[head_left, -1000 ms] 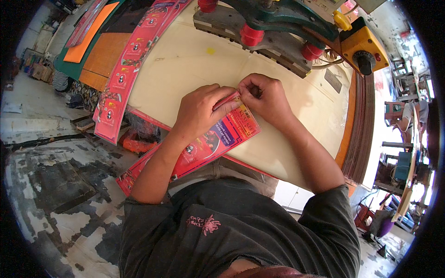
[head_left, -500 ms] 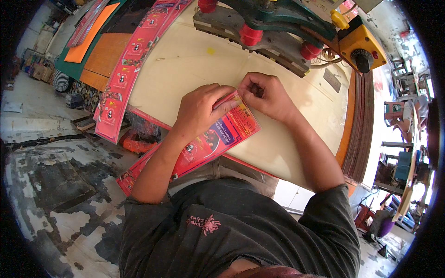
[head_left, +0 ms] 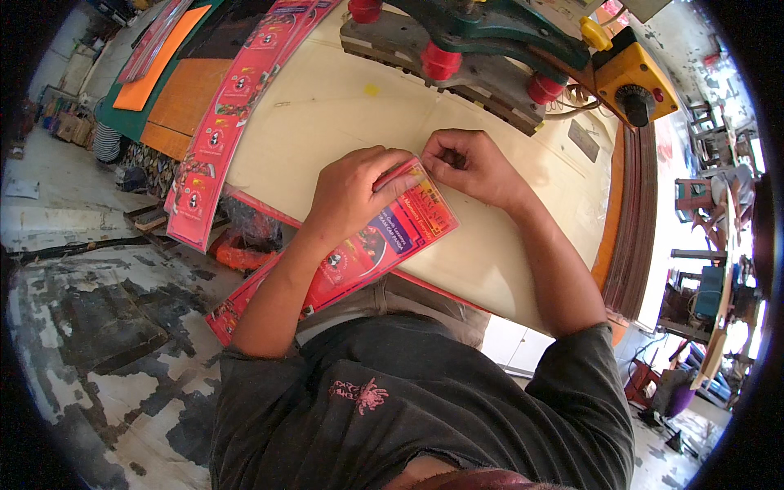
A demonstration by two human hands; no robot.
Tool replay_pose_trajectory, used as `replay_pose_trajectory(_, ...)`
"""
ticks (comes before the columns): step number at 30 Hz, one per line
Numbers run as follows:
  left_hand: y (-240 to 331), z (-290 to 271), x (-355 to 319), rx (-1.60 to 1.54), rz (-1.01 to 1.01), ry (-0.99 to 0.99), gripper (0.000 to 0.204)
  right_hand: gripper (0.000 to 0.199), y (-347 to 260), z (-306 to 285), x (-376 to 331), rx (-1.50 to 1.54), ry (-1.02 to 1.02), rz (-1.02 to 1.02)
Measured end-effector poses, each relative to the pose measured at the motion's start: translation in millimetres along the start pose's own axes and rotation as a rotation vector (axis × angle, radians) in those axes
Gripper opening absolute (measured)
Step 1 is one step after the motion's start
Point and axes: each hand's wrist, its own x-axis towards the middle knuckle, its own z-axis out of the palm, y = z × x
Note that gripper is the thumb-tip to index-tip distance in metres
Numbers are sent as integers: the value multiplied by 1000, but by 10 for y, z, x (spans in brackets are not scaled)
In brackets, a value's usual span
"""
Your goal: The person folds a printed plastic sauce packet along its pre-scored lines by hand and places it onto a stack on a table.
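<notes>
A long, glossy red strip of printed sheets [head_left: 371, 245], perhaps several layers thick, slants across the near edge of the table and under my left forearm. My left hand [head_left: 359, 192] grips its upper end, thumb on top and fingers behind. At that end's far corner is my right hand [head_left: 474, 167], its fingers curled in and thumb and forefinger closed together beside the corner. Whether those fingertips pinch the corner or some small thing is hidden.
A cream tabletop [head_left: 302, 139] lies under my hands. More red printed strips [head_left: 216, 139] run along its left side. Ahead stands a dark green press [head_left: 506, 37] with red cylinders and a yellow control box [head_left: 637, 82]. Stacked brown boards [head_left: 633, 220] line the right edge.
My right hand has shifted very slightly and its fingers have turned a little at the strip's corner. My left hand and the strip stay almost still.
</notes>
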Motion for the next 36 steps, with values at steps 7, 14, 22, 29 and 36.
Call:
replay_pose_trajectory(7, -35, 45, -7, -1, 18, 59, 36, 15, 39, -21, 2, 42, -6, -28)
replay_pose_trajectory(14, -4, -13, -8, -82, -69, 2, 38, 17, -24, -72, -7, 63, -59, 15)
replay_pose_trajectory(22, -2, -34, -17, -65, -115, -7, 39, 15, 26, -104, -5, 121, -108, 8)
replay_pose_trajectory(29, -23, -28, -15, -81, -142, -19, 37, 15, 79, -112, 2, 161, -135, 1)
replay_pose_trajectory(36, -2, -38, -14, -80, -147, -17, 37, 14, 75, -124, 4, 159, -143, -2)
